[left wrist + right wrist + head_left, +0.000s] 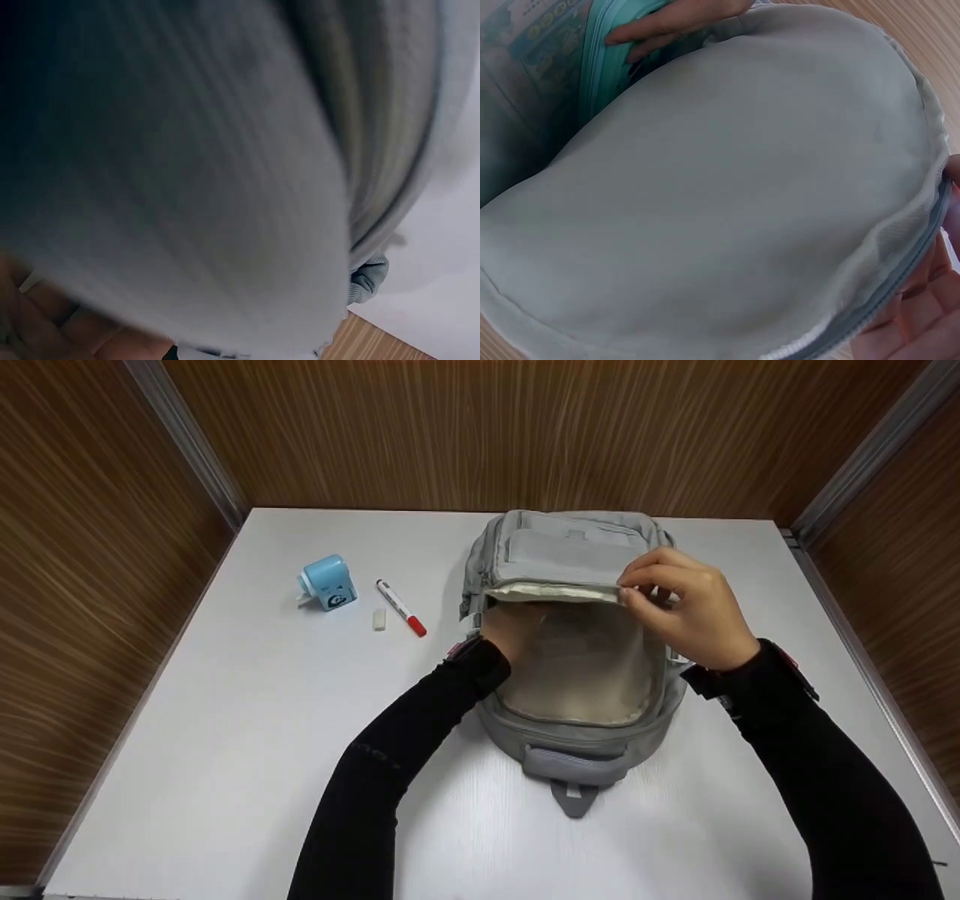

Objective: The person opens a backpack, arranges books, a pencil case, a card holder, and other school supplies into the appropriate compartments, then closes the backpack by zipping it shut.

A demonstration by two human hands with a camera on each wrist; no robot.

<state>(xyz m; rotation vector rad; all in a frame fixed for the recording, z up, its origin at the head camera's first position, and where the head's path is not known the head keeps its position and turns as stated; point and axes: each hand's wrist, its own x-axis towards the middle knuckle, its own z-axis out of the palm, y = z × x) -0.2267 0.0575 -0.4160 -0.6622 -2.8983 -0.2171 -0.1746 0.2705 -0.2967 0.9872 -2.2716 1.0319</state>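
Observation:
A grey backpack (577, 540) lies on the table with its front panel unzipped. My right hand (686, 600) pinches the edge of the lifted flap (555, 592) between thumb and fingers; in the right wrist view its pale lining and zipper edge run to the fingertips. Inside the main compartment is my left hand (514, 626), its fingers hidden in the head view. The right wrist view shows those fingers (649, 30) over the zipped edge of a teal zippered pouch (604, 56) with a printed side. The thumb is hidden. Grey fabric fills most of the left wrist view.
Left of the backpack lie a red-capped marker (401, 607), a small whitish eraser-like block (379, 619) and a light-blue container with a cartoon face (328, 583), tipped over. Wood-grain panels (480, 435) wall in the white table (247, 720) at the back and sides.

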